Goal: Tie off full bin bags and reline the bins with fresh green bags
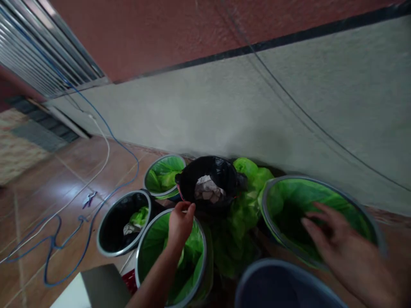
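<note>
My left hand point(182, 220) is over the rim of a green-lined bin point(141, 256), its thumb and fingers pinched together beside a black-lined container point(188, 179) that holds crumpled pale material point(208, 189). Whatever the pinch holds, if anything, is too small to name. On the right, my right hand point(346, 248) is blurred above a large green-lined bin point(289, 188), fingers apart and nothing visible between them. Bunched green bags point(250, 201) lie between the black container and that bin. A dark blue bin point(276, 286) stands at the bottom.
A smaller green-lined bin point(165, 173) and a black-lined bin point(112, 222) stand at the left. Blue hose point(91, 226), white cable point(99, 171) and pliers point(90, 199) lie on the tiled floor. A white box point(93, 286) is at bottom left; a wall point(192, 111) rises behind.
</note>
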Motion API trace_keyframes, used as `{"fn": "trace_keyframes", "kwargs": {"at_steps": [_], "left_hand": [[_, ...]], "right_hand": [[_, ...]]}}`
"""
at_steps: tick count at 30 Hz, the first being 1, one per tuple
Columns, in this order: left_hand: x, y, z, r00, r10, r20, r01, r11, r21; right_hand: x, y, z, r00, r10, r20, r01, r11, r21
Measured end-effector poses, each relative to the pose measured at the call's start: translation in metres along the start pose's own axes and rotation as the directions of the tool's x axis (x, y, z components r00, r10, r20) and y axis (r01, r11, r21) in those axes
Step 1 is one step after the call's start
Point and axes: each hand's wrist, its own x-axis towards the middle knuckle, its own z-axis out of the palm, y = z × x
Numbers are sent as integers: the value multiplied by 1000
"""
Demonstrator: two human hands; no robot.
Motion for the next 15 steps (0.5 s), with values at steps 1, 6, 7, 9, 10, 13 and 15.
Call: {"fn": "trace_keyframes", "kwargs": {"at_steps": [1,6,7,9,10,13,15], "left_hand": [[12,-4,-13,997,14,-75,-12,1000,24],[92,-17,-68,948,-18,-318,127,938,324],[110,-20,-77,944,-66,-322,187,913,361],[145,-27,-93,911,-116,-395,285,871,401],[162,-31,-101,889,-127,-440,330,844,424],[205,-48,-120,909,-206,-363,382,761,524],[226,-60,-126,945,-212,-249,323,730,603]], "right_hand": [[3,-23,15,996,-48,80,45,999,29],[6,-101,99,863,98,496,-241,942,232],[5,-109,113,832,165,530,-337,908,248],[0,-119,136,782,261,565,-473,839,268],[-2,-122,145,758,287,585,-517,812,272],[-6,-129,166,688,351,636,-613,749,250],[-7,-130,177,672,390,630,-646,725,240]]}}
